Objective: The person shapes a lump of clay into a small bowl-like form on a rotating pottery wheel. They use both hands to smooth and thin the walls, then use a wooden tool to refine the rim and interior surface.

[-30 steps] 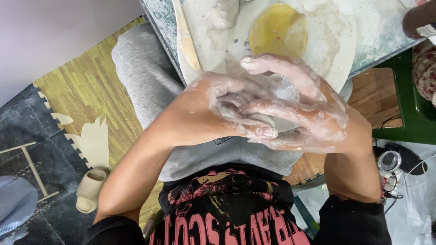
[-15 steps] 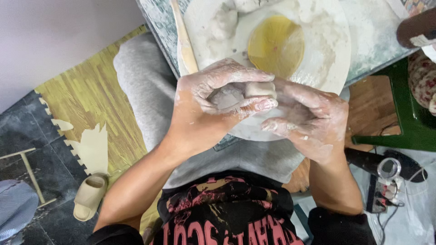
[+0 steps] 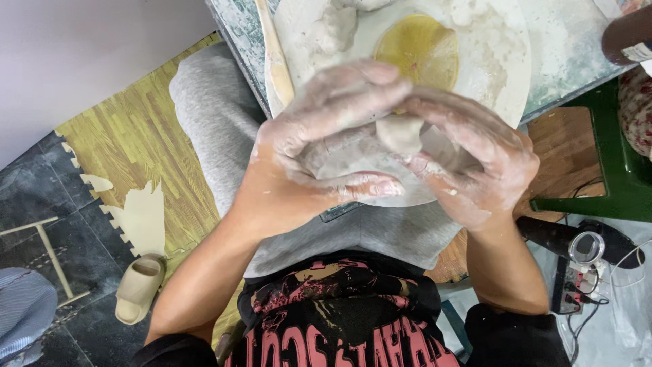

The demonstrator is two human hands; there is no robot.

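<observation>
Both my hands are coated in wet grey clay and cupped together over the near rim of a round white board (image 3: pixel 506 81). My left hand (image 3: pixel 319 149) wraps its fingers over a lump of grey clay (image 3: pixel 401 132) from the left. Pressing against the same lump from the right is my right hand (image 3: pixel 475 160). Beyond my hands, a yellow sponge-like disc (image 3: pixel 418 47) lies on the board, and more clay lumps (image 3: pixel 336 27) lie at the board's far left. A wooden stick tool (image 3: pixel 275 54) rests along the board's left edge.
The board sits on a clay-smeared table (image 3: pixel 570 61). My grey-trousered knee (image 3: pixel 217 129) is below left. A beige slipper (image 3: pixel 139 285) lies on the floor mat. A green stool (image 3: pixel 611 177), a dark bottle (image 3: pixel 628 34) and a black tool with cables (image 3: pixel 584 248) are at the right.
My hands shifted from rubbing flat against each other to closing around the clay lump, and they keep turning it between the palms. The view has tilted slightly.
</observation>
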